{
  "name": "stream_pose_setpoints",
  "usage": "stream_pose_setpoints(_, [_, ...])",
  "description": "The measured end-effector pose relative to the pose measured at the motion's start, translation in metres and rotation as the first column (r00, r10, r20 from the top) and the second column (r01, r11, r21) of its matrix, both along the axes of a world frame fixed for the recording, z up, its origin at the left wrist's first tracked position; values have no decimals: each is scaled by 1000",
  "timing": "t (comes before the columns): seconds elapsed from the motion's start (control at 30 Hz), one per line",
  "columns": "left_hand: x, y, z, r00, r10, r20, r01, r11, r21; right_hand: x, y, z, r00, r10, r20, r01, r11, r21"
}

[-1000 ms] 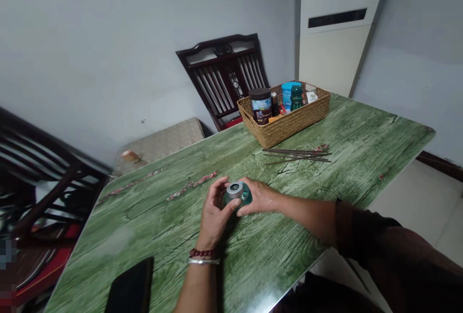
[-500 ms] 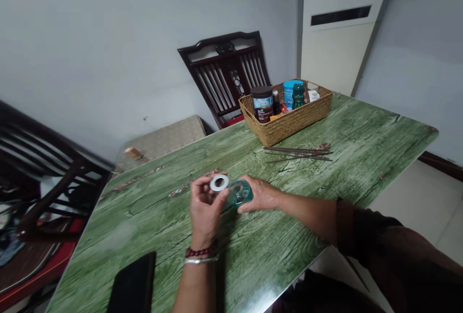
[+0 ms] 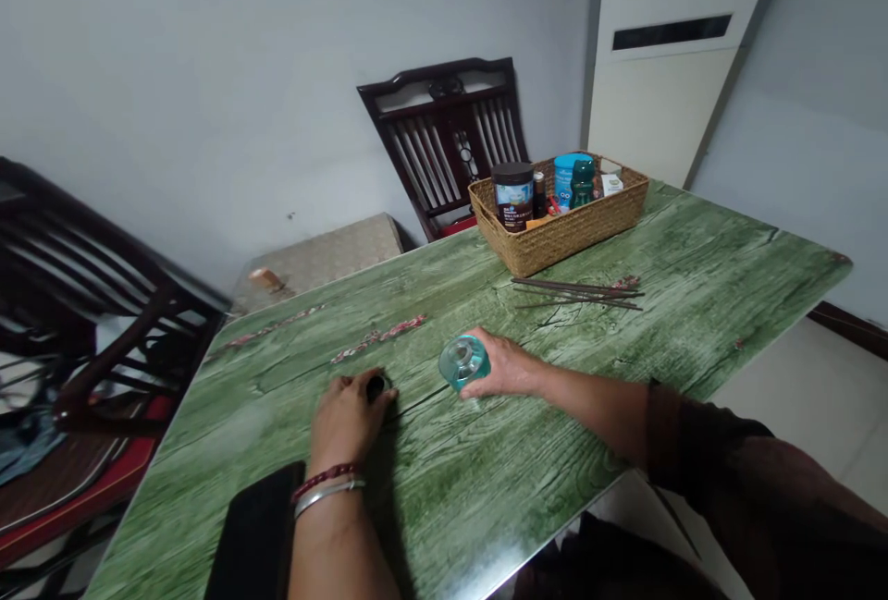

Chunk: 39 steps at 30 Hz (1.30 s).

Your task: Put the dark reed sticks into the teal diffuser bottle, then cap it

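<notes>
My right hand [image 3: 503,369] grips a small round teal glass bottle [image 3: 463,362] that stands on the green wood-grain table [image 3: 624,378], its mouth uncovered. My left hand [image 3: 347,410] rests low on the table to the left of the bottle, fingers curled over the bottle's ring-shaped cap [image 3: 376,386], of which only a dark round part shows. A red bead bracelet and a silver bangle circle the left wrist.
A wicker basket [image 3: 561,235] with jars and bottles stands at the far side of the table, thin dark sticks [image 3: 575,293] lying in front of it. A black phone [image 3: 253,540] lies at the near left edge. Dark wooden chairs stand behind [image 3: 444,142] and left [image 3: 90,304].
My left hand lifted the silver cap off the teal bottle, carried it leftward and lowered it to the table. The right hand kept hold of the bottle.
</notes>
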<state>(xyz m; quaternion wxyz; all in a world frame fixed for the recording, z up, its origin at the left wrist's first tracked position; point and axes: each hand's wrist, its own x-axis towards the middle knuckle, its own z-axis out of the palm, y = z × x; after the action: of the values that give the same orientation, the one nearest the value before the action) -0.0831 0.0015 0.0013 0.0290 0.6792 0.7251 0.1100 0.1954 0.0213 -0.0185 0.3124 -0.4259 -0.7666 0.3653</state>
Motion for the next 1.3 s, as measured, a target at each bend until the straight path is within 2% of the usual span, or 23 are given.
stream_pose_setpoints(0.1, [9, -2, 10, 994, -8, 108, 0, 998, 70, 2, -1, 4, 1000, 11, 1, -11, 1000, -16])
stream_pose_setpoints(0.17, [25, -1, 14, 929, -126, 349, 62, 980, 188, 3, -2, 7, 1000, 28, -11, -28, 999, -33])
stream_pose_setpoints(0.2, [35, -1, 15, 833, -219, 508, 113, 966, 231, 3, -2, 9, 999, 40, -16, -40, 998, -41])
stream_pose_setpoints(0.23, [46, 0, 15, 689, -301, 659, 171, 951, 256, 4, -3, 12, 998, 56, -18, -57, 997, -44])
stream_pose_setpoints(0.3, [67, 0, 10, 390, -350, 852, 277, 927, 254, 8, -4, 20, 996, 90, -1, -90, 996, -22])
stream_pose_setpoints(0.33, [76, 0, 7, 304, -335, 892, 313, 919, 238, 12, -5, 25, 995, 96, 23, -96, 995, 10])
stream_pose_setpoints(0.37, [84, 0, 4, 273, -320, 907, 340, 914, 220, 19, -5, 30, 995, 83, 57, -86, 995, 56])
stream_pose_setpoints(0.43, [94, 0, 0, 325, -320, 890, 368, 910, 193, 40, -3, 42, 988, -21, 152, -6, 985, 173])
stream_pose_setpoints(0.5, [98, 1, -1, 415, -342, 843, 372, 909, 186, 70, 3, 52, 940, -208, 271, 127, 949, 287])
stream_pose_setpoints(0.6, [97, 3, 0, 476, -352, 806, 380, 909, 172, 121, 16, 60, 747, -479, 461, 322, 867, 380])
stream_pose_setpoints(0.67, [96, 5, -1, 475, -356, 805, 397, 903, 165, 148, 27, 59, 609, -544, 578, 371, 839, 398])
stream_pose_setpoints(0.73, [95, 7, -2, 463, -372, 804, 419, 892, 172, 164, 36, 53, 544, -551, 633, 380, 834, 399])
stream_pose_setpoints(0.83, [95, 9, -5, 443, -400, 802, 441, 876, 193, 168, 44, 41, 527, -527, 667, 360, 849, 387])
stream_pose_setpoints(1.0, [94, 8, -5, 435, -402, 806, 440, 876, 199, 155, 42, 28, 523, -503, 688, 325, 864, 384])
stream_pose_setpoints(1.3, [109, 0, -1, 471, -431, 770, 441, 870, 218, 140, 23, 24, 551, -464, 694, 234, 884, 405])
